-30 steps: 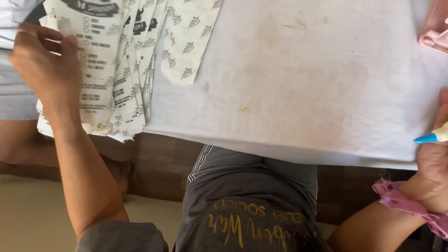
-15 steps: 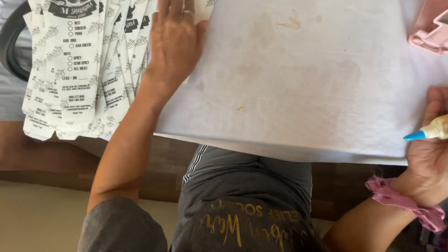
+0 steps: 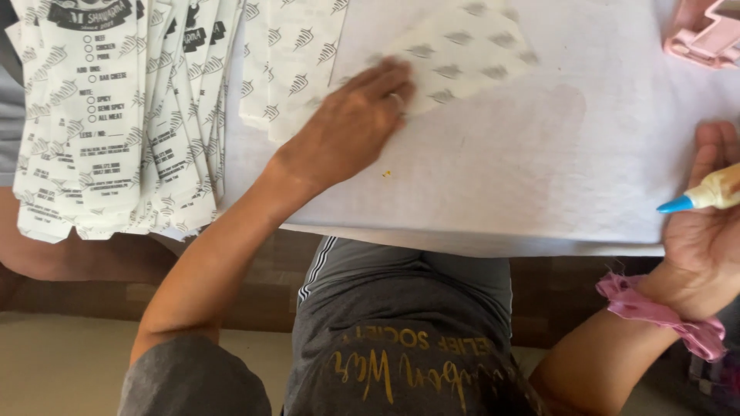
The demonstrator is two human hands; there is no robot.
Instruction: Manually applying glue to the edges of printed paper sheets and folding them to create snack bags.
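paper sheet (image 3: pixel 455 58) with grey pattern laid flat on white table cover (image 3: pixel 539 169), pressed by left hand (image 3: pixel 351 123), fingers together and flat. glue bottle (image 3: pixel 705 192) with blue tip clasped in right hand (image 3: pixel 705 231). printed bag stack (image 3: pixel 116 115) at left.

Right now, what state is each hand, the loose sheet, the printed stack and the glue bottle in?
left hand: palm down, fingers pressing on the patterned paper sheet
patterned paper sheet: flat on the white table cover, angled
right hand: gripping the glue bottle
glue bottle: blue tip pointing left, off the paper
printed paper stack: fanned, overhanging the table edge
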